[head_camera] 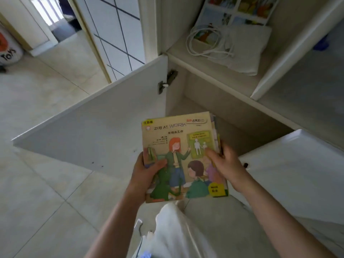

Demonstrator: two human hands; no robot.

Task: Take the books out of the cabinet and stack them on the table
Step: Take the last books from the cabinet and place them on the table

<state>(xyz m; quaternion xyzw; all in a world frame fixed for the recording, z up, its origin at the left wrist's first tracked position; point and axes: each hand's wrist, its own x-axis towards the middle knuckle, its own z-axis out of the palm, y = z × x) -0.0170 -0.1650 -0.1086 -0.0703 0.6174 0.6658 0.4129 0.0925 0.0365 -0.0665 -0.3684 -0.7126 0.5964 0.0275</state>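
Held in front of the open cabinet [186, 86], the thin paperback books [182, 155] look light, floppy and apt to slide, so left hand [147, 170] and right hand [226, 162] sensibly clasp opposite edges, thumbs on top.

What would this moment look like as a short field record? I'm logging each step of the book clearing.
held item: stack of books, top cover reads "Zob at Work"
left hand: grips the stack's left edge, thumb on the cover
right hand: grips the right edge
cabinet door: open, left of the books
upper shelf: white cable, folded cloth, picture sheet
table: not in view
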